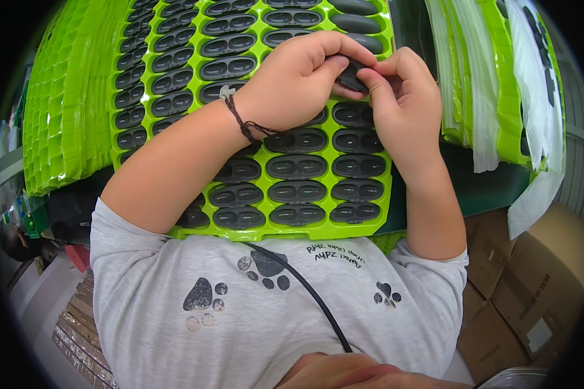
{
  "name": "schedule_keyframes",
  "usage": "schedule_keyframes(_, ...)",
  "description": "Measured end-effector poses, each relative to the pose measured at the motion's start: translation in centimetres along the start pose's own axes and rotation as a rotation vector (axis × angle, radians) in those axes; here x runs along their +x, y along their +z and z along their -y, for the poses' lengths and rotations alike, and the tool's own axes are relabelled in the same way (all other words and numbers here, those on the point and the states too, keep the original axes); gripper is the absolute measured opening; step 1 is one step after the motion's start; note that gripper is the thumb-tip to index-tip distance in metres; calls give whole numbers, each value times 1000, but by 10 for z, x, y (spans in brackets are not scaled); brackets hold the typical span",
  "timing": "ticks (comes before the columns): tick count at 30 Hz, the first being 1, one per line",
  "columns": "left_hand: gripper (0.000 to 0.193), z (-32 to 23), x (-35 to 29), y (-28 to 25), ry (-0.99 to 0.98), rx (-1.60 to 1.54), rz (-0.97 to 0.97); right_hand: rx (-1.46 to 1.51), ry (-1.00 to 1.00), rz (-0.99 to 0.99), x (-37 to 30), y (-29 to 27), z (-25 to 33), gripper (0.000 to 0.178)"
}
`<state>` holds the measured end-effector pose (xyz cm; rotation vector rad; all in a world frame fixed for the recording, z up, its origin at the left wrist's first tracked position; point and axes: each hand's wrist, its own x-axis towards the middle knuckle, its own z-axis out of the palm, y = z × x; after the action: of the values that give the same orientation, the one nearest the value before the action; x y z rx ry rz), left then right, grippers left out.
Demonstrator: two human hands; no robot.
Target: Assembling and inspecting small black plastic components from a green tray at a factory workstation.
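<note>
I count one green tray (253, 16) before me, three dark oval pieces (297, 190) across each of its near rows. One loose dark piece (352, 76) sits in my grips at 12 o'clock. Two cardboard boxes (532, 285) at 4 o'clock.

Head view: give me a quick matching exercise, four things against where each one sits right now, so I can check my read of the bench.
Things:
1. small dark oval part
2. green tray
3. stack of green trays
4. cardboard boxes

Places:
A. lower right, beside the person
B. pinched between the left hand and right hand
C. directly in front of the chest, filled with rows of dark oval parts
D. far left, leaning beside the filled tray

Pairs: 1-B, 2-C, 3-D, 4-A
</note>
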<state>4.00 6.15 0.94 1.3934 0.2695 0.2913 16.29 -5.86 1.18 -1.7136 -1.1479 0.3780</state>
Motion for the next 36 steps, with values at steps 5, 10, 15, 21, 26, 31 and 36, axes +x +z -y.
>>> schedule_keyframes(5, 27, -5, -2, 2, 21, 57, -20, -152, -166, -73, -3, 9, 6, 18)
schedule_keyframes(10, 26, -11, -3, 5, 18, 49, -63, -252, -285, -168, -4, 9, 14, 20)
schedule_keyframes(15, 26, -8, 0, 1, 48, -103, -37, -10, -63, -93, 0, -6, 7, 13)
schedule_keyframes(21, 17, -1, -2, -4, 140, 154, -119, 166, 172, 15, 2, -33, 18, 7)
schedule_keyframes(26, 9, -2, -4, -3, 283, 685, -134, -28, -8, -177, -4, -47, 20, 11)
schedule_keyframes(31, 11, 2, -3, 0, 477, 986, -82, -609, -140, 68, -23, -59, 22, 6)
schedule_keyframes(36, 14, 3, -2, 2, 513, 1061, -115, -778, -5, 202, -38, -64, 25, 8)
